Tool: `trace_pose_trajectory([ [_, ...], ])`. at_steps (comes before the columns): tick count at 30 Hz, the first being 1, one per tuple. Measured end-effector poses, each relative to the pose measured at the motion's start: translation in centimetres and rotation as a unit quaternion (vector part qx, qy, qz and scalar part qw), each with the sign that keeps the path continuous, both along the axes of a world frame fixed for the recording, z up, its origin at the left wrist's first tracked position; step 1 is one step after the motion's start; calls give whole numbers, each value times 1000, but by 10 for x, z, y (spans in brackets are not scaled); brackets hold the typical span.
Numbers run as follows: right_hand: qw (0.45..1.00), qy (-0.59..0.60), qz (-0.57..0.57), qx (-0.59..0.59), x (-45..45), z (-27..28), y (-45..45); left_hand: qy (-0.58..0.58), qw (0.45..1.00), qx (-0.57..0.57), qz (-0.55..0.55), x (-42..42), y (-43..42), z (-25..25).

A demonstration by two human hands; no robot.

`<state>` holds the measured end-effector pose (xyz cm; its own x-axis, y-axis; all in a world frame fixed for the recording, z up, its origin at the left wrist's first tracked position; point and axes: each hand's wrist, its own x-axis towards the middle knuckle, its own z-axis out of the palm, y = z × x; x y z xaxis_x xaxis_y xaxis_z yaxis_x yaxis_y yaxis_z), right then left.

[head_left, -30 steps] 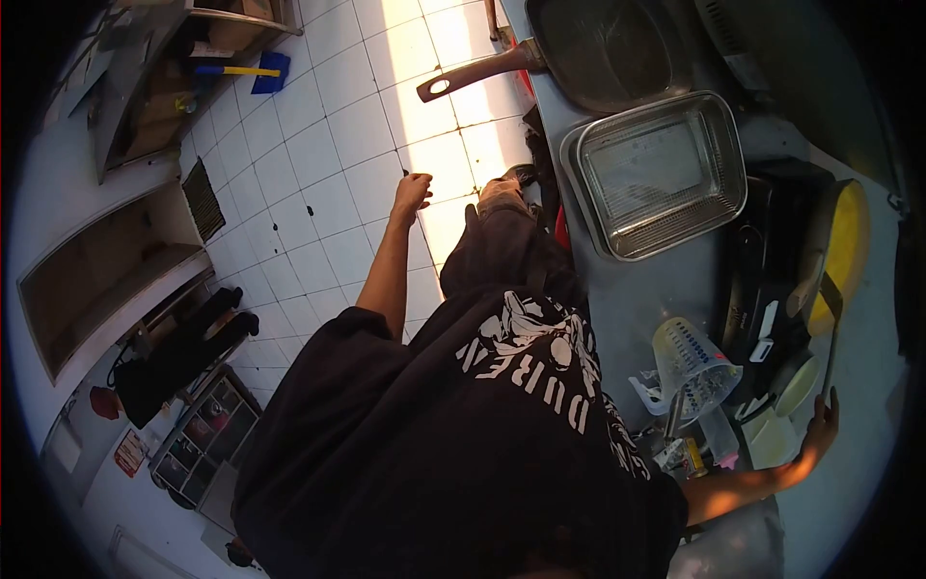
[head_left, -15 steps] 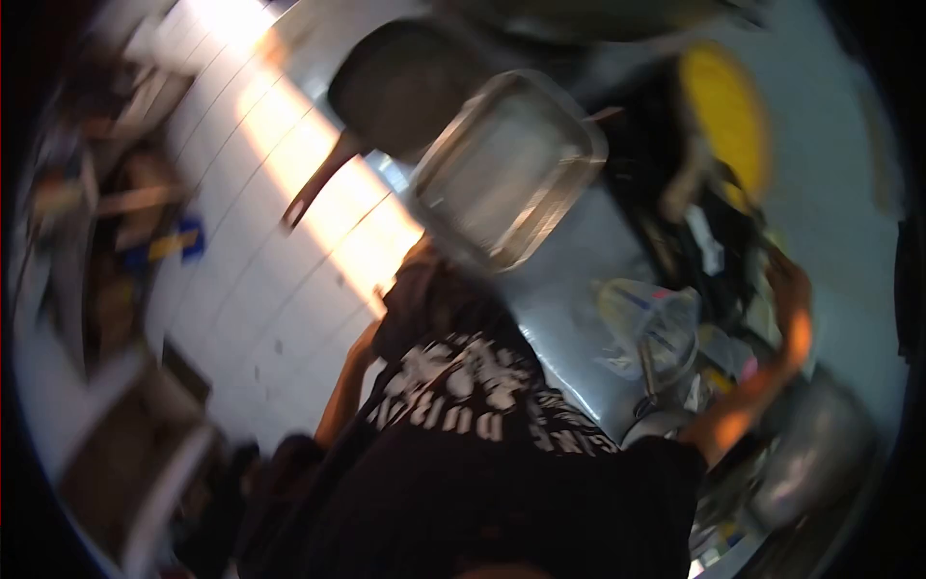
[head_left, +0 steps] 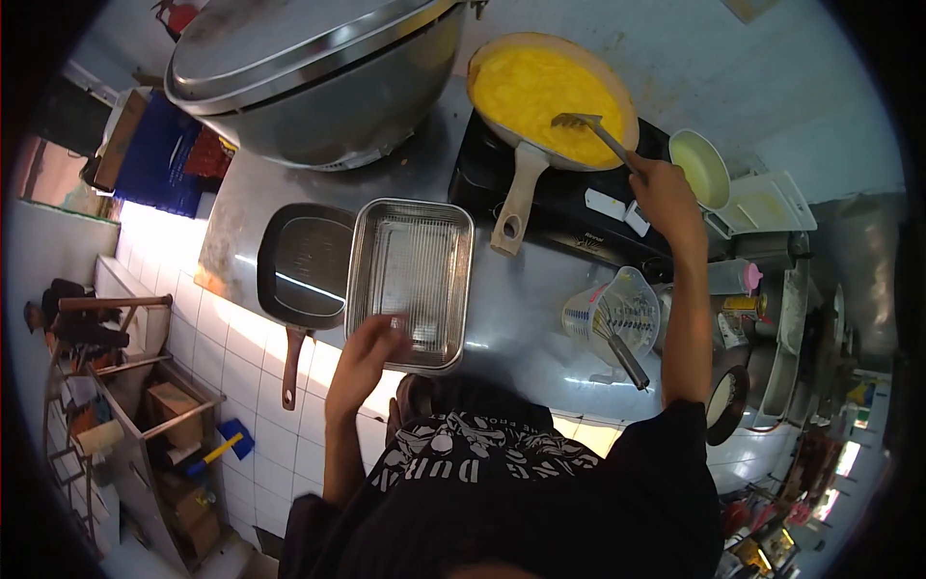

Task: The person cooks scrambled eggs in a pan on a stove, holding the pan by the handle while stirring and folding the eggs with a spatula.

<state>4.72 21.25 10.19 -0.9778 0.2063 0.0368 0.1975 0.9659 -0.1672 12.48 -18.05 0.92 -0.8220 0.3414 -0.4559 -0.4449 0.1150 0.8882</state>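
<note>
My right hand (head_left: pixel 666 201) is closed around the handle of a grey spatula (head_left: pixel 610 140). The spatula's head rests in a yellow, egg-like mixture (head_left: pixel 540 92) filling a light-coloured frying pan (head_left: pixel 521 188) on a black stove (head_left: pixel 473 174). Over the near left edge of a rectangular metal tray (head_left: pixel 467 289) is my left hand (head_left: pixel 367 362). Its fingers are smeared by motion, so I cannot tell whether they grip the tray. A dark square pan (head_left: pixel 304 256) with a brown handle stands just left of the tray.
A clear measuring jug (head_left: pixel 641 289) holding a whisk (head_left: pixel 622 357) stands right of the tray. A pale green bowl (head_left: pixel 699 169) sits right of the stove. At the back left looms a large lidded metal pot (head_left: pixel 318 116). The steel counter (head_left: pixel 521 309) ends above white floor tiles (head_left: pixel 251 386).
My view has swung and steadied, bringing the yellow pan and stove nearer the middle. My right hand is now on the spatula over the pan; my left hand now appears at the tray.
</note>
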Motion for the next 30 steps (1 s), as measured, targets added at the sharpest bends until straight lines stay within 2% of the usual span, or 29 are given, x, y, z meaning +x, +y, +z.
trace_pose_trajectory([
  [2, 1000, -1, -23, -17, -8, -6, 3, 30, 998, 48, 3, -40, 38, 13],
  [4, 999, 15, -24, -17, -18, -19, 10, 7, 992, 111, 55, -75, 77, 3],
  [6, 999, 33, -26, -14, -29, -25, 14, -87, 972, 215, 43, -104, 110, 0],
  [7, 999, 31, -29, -25, -34, -27, 13, -85, 972, 214, 37, -115, 125, 3],
  [9, 998, 33, -31, -39, -43, -34, 18, -231, 922, 305, -65, -128, 150, 8],
  [14, 995, 54, -30, -77, -38, -25, 50, -336, 876, 338, -78, -129, 177, -1],
  [16, 995, 58, -20, -74, -23, -2, 47, -426, 739, 515, -84, -128, 179, -19],
  [20, 997, 1, -53, -57, 27, 49, 9, -428, 757, 492, -41, -111, 194, -12],
  [21, 997, 1, -53, -58, 36, 46, 2, -422, 756, 498, -41, -106, 198, -14],
  [23, 1000, -21, 21, -4, 49, 39, -8, -419, 757, 501, -34, -102, 202, -13],
  [24, 1000, -22, 19, -5, 49, 35, -18, -420, 757, 499, -35, -101, 203, -13],
  [26, 995, -72, 12, 65, 40, 28, -48, -410, 772, 485, -23, -101, 203, -14],
  [30, 995, -82, 2, 60, 10, 14, -77, -410, 772, 485, -16, -102, 204, -14],
])
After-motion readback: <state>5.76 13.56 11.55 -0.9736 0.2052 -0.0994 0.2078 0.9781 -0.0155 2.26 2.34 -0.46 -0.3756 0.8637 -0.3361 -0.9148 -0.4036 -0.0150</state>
